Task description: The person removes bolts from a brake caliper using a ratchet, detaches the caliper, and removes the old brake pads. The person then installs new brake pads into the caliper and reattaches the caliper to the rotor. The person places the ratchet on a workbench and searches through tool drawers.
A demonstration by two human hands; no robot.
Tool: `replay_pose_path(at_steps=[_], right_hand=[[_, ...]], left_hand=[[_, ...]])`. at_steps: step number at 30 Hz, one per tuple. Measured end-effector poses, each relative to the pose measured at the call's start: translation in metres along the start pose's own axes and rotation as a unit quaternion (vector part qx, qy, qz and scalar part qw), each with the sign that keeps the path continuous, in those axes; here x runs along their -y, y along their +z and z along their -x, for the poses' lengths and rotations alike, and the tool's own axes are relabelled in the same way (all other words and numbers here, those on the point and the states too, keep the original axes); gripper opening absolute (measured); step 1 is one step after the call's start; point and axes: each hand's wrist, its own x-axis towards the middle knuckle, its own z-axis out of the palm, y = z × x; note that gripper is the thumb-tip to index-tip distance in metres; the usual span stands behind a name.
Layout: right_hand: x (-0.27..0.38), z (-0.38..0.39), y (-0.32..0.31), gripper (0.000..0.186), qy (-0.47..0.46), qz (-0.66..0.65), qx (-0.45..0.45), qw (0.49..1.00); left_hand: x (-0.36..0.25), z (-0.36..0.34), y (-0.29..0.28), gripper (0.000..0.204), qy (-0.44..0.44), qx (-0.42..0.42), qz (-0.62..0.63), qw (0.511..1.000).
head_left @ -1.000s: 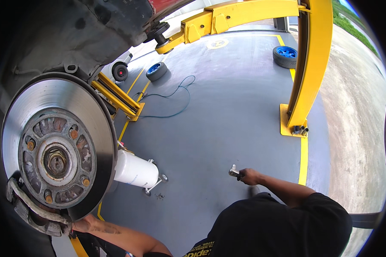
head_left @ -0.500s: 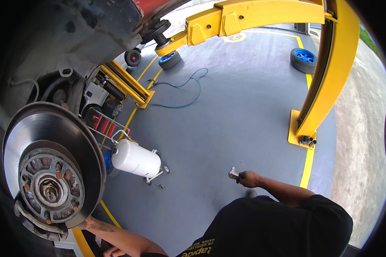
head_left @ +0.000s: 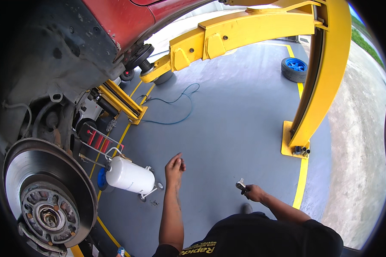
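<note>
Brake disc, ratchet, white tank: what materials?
Brake disc: bare metal, likely iron or steel; silvery, smooth sheen.
Ratchet: probably chromed steel; bright glints on its head.
White tank: likely painted metal; smooth, even white, though plastic is possible.

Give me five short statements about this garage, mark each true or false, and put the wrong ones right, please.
1. The person's right hand holds a ratchet-like tool. True.
2. The left hand is touching the brake disc. False: it is raised apart from the disc, its fingers partly curled.
3. The white tank has small wheels. True.
4. The lift arm beneath the car is blue. False: it is yellow.
5. A tyre with a blue rim lies on the grey floor. True.
</note>
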Motion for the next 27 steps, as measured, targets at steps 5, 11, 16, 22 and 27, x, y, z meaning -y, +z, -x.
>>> replay_pose_path(at_steps=[5,11,16,22,27], right_hand=[[-0.041,0.017,-0.011,0.026,0.02,-0.047,-0.071,0.996],[-0.117,0.044,-0.021,0.023,0.072,-0.163,-0.163,0.97],[-0.154,0.063,-0.027,0.022,0.086,-0.215,-0.214,0.949],[-0.134,0.064,-0.021,0.022,0.07,-0.193,-0.176,0.963],[-0.094,0.054,-0.013,0.022,0.03,-0.134,-0.124,0.983]], left_hand=[[-0.202,-0.057,0.166,0.034,0.473,0.155,-0.133,0.857],[-0.335,-0.111,0.236,0.02,0.511,-0.019,-0.403,0.759],[-0.344,-0.13,0.244,0.032,0.465,0.034,-0.393,0.792],[-0.321,-0.11,0.235,0.047,0.532,0.01,-0.268,0.803],[-0.167,-0.005,0.162,0.028,0.465,0.149,-0.025,0.873]])
